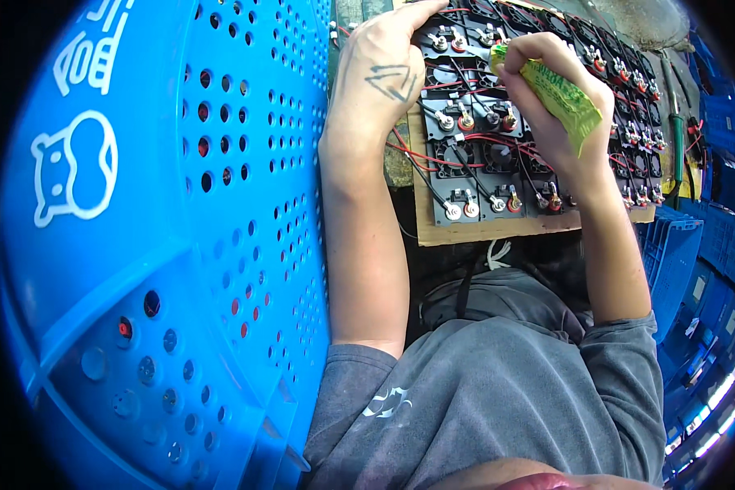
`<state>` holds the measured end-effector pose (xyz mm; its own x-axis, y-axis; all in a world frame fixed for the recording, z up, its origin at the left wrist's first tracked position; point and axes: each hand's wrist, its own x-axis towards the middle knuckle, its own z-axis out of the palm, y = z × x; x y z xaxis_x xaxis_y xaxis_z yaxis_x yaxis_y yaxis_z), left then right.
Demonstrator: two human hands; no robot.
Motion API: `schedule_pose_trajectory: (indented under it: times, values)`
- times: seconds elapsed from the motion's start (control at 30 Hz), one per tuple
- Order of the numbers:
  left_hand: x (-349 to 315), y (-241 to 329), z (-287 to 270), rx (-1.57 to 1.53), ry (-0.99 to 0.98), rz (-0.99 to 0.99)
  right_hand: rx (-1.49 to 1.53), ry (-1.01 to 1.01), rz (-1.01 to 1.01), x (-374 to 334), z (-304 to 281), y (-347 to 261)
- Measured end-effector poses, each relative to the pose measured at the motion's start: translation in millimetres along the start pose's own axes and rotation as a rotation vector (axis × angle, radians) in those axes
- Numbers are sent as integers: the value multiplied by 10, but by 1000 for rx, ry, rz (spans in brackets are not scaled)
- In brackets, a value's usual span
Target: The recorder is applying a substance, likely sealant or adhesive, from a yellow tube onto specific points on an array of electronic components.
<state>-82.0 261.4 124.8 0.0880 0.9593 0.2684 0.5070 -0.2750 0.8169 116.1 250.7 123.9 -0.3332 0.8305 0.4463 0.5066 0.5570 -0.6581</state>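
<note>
One light-looking, crinkly yellow-green packet [565,96], above wired fans [456,155]; right hand [555,137] closed around it; probably soft, best gripped mid-length; left hand [384,69] at fans' edge, fingers loosely bent, hold unclear

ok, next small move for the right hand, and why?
I'd probably ease the upper end of the yellow-green wrapper slightly toward the metal terminals: the right hand grips it with that end already pointing their way. Go gently, since wires run close by. Contact can't be judged from this view.
</note>
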Motion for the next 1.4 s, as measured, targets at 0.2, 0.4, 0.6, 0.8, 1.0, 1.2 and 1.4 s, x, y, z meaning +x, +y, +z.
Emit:
schedule_pose_trajectory:
  times: [0.2,0.4,0.6,0.8,1.0,1.2,1.4]
  values:
    - [6,-291,83,-41,83,372,-106,-57,-21,54,-14,83]
    - [-16,-186,36,7,8,147,-105,-61,17,75,1,74]
    - [-28,-227,38,15,10,171,-106,-63,11,70,0,106]
    - [-36,-196,43,36,-11,134,-122,-77,-6,85,-17,68]
    - [-19,-170,38,26,-17,115,-85,-100,38,77,-11,70]
    - [-37,-143,15,19,-22,112,-50,-90,-17,98,8,98]
    - [-21,-95,30,12,-44,48,14,-20,40,-3,-242,233]
